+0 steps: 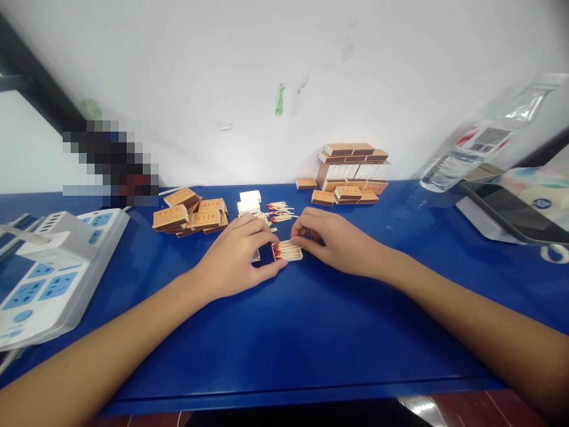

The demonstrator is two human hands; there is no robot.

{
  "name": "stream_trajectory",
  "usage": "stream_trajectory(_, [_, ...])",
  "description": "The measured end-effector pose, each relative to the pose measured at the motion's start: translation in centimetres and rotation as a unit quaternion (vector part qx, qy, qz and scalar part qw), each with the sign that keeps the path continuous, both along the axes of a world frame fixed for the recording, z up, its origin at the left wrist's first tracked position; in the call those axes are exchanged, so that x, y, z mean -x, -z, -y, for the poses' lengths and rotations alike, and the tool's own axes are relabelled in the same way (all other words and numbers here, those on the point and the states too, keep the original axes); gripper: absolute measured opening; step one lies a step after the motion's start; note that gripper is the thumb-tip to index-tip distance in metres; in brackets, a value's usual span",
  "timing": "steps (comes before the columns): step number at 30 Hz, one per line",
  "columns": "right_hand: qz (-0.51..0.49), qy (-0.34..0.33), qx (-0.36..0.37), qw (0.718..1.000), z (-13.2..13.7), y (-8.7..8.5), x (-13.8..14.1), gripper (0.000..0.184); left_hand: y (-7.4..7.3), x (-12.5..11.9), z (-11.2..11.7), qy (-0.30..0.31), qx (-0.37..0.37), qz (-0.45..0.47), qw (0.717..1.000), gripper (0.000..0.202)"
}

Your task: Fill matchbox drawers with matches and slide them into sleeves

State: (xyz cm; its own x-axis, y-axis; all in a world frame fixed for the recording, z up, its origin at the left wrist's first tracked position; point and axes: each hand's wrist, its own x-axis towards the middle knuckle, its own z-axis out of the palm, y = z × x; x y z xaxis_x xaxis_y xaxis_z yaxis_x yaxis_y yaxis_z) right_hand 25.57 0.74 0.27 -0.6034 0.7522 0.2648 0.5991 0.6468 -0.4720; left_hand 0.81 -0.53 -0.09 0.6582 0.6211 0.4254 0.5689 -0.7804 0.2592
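Observation:
A small white matchbox tray [300, 257] lies on the blue table, filled with red-tipped matches [288, 250]. My left hand [237, 255] grips the tray's left end between thumb and fingers. At the tray's right end, the thumb and forefinger of my right hand [326, 237] are pinched together by the match ends; whatever is between them is hidden. Loose matches [281, 209] lie in a pile just beyond the tray. Behind my left hand are white trays [249, 198], partly covered by it.
A heap of matchboxes [195, 216] lies to the left, and stacked matchboxes [353, 172] stand against the wall. A power strip [57, 284] occupies the left side. On the right are a plastic bottle [480, 142] and a phone [511, 210].

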Motion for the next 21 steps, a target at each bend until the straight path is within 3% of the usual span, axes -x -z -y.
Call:
stream_trajectory(12, [0.007,-0.023,0.004,1.000,0.43,-0.41,0.31,0.021,0.02,0.05,0.04,0.000,-0.001,-0.003,1.000,0.025])
stream_trajectory(17, [-0.014,-0.031,0.008,0.999,0.32,-0.13,0.13,0.010,0.07,-0.01,-0.01,0.002,-0.003,-0.008,1.000,0.025])
stream_trajectory(21, [-0.016,-0.047,0.000,0.999,0.20,0.14,0.03,0.012,0.16,0.07,-0.05,0.001,-0.003,-0.010,1.000,0.027])
